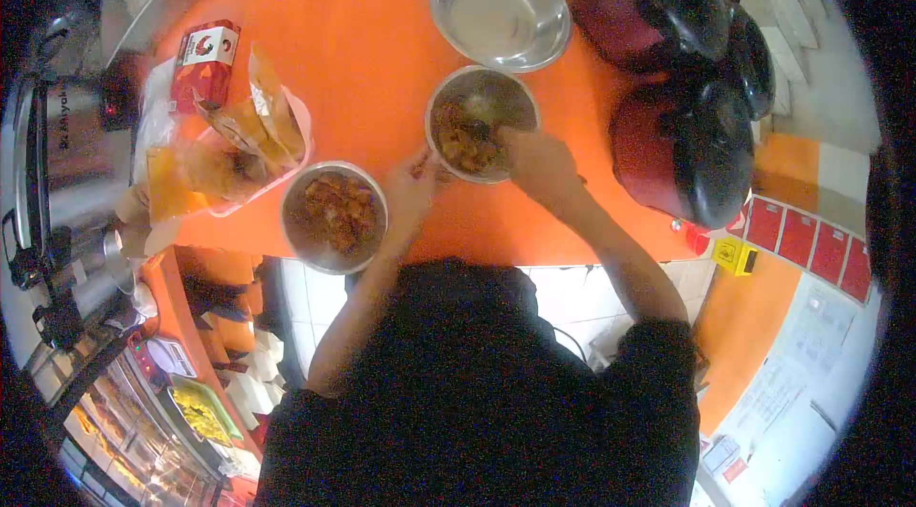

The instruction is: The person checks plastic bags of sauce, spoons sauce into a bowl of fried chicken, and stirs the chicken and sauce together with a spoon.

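Note:
A steel bowl (527,87) with brown, sauced food pieces (468,146) in it stands on the orange table in front of me. My left hand (416,181) is closed at its lower left rim, with the fingertips against the metal. Over the right side of the same bowl, my right hand (536,160) is closed, its fingers reaching inside; what they hold is hidden and blurred. Close beside my left forearm sits a second steel bowl (288,238) filled with reddish-brown coated pieces (336,211). A wide steel basin (501,19) rests just beyond the first bowl.
Dark red cookers with black lids (682,149) crowd the table's right side. At left are a red-and-white packet (206,59) and a pink-rimmed container (303,140) holding opened orange bags (258,116). A food display (124,421) is at lower left; a yellow sign (733,256) hangs right.

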Available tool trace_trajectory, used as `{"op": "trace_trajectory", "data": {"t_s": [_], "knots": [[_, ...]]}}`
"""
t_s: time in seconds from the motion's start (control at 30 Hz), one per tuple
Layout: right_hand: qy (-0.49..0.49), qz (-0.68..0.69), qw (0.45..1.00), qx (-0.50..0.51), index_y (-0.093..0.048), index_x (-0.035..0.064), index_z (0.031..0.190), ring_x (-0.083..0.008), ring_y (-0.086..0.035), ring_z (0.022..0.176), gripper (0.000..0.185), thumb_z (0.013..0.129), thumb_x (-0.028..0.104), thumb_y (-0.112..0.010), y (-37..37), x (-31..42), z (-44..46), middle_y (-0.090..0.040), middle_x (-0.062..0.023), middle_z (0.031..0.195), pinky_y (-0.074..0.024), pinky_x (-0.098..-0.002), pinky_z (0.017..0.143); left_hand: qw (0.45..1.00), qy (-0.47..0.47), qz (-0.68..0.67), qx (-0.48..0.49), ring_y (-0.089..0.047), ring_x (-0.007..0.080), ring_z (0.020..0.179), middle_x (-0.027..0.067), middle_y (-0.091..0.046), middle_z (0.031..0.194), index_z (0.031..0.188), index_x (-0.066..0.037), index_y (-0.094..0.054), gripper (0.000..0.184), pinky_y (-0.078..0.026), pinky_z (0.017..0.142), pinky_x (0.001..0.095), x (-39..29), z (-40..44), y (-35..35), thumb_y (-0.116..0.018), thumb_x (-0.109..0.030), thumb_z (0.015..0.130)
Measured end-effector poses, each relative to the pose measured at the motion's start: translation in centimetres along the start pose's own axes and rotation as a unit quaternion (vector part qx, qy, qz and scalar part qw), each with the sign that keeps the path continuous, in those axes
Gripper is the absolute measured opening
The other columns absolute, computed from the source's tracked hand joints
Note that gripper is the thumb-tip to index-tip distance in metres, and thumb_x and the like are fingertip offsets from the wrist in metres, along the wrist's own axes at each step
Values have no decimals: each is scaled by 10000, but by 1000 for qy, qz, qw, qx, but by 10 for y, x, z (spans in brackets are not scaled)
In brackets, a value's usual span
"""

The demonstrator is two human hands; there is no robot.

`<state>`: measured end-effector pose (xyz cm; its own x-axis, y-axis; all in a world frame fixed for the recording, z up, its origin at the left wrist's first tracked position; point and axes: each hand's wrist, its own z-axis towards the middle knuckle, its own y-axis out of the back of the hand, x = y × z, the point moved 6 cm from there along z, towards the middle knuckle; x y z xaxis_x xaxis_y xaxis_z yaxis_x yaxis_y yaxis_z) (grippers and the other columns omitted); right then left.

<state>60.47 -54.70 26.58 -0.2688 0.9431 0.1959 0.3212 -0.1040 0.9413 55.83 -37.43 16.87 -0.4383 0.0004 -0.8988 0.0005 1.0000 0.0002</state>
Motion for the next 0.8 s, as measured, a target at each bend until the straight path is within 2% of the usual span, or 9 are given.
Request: {"op": "trace_trajectory", "data": {"t_s": [0.13,0.2,0.3,0.4,0.5,0.6,0.7,0.8], "knots": [[-43,-44,996,65,-627,69,832,-313,-660,646,159,849,142,-487,5,26,-21,-653,-161,724,-526,-430,530,1000,2,-29,-6,-632,130,780,86,-673,958,1206,-17,-560,322,-507,701,268,-15,-9,-5,-532,-160,919],[-36,-45,997,60,-639,61,807,-301,-665,643,166,842,134,-494,-19,26,-14,-656,-153,719,-526,-414,517,999,15,33,-14,-634,134,762,93,-673,955,1205,-17,-561,318,-510,704,270,-11,-7,-4,-531,-152,918],[13,-36,999,-20,-658,62,752,-283,-668,637,176,823,127,-510,-29,18,14,-660,-142,709,-522,-405,506,998,-1,67,-12,-639,143,753,106,-675,941,1180,-3,-570,301,-515,706,278,-24,-9,-4,-524,-149,921],[-81,-121,989,-21,-668,81,711,-272,-669,629,174,803,124,-527,23,6,30,-662,-135,699,-522,-400,508,999,-18,29,7,-646,154,765,115,-677,923,1141,19,-580,284,-521,711,284,-16,-5,-5,-508,-156,929],[-75,-125,988,-55,-663,69,717,-277,-671,646,171,803,131,-529,27,-16,44,-660,-140,709,-525,-400,510,1000,-24,4,1,-654,167,780,116,-678,907,1134,26,-578,288,-524,721,288,-15,-8,-4,-492,-164,936],[14,-143,989,-29,-661,63,749,-283,-672,666,183,823,136,-510,-12,-20,65,-658,-148,722,-530,-411,519,999,-18,30,15,-656,173,791,115,-679,897,1172,12,-561,303,-523,735,294,-20,-7,-5,-482,-166,940],[136,-63,989,0,-637,83,800,-287,-659,636,152,843,161,-514,-14,-13,66,-653,-124,742,-520,-417,504,999,-29,13,-3,-641,153,758,85,-674,880,1148,9,-582,288,-526,710,288,-22,-6,-3,-504,-160,929],[83,-135,983,89,-658,72,839,-278,-676,693,193,849,156,-485,12,1,33,-659,-148,737,-541,-421,556,999,-30,0,-16,-638,146,756,76,-670,882,1132,10,-594,282,-530,698,286,-15,-5,-2,-515,-164,924]]}}
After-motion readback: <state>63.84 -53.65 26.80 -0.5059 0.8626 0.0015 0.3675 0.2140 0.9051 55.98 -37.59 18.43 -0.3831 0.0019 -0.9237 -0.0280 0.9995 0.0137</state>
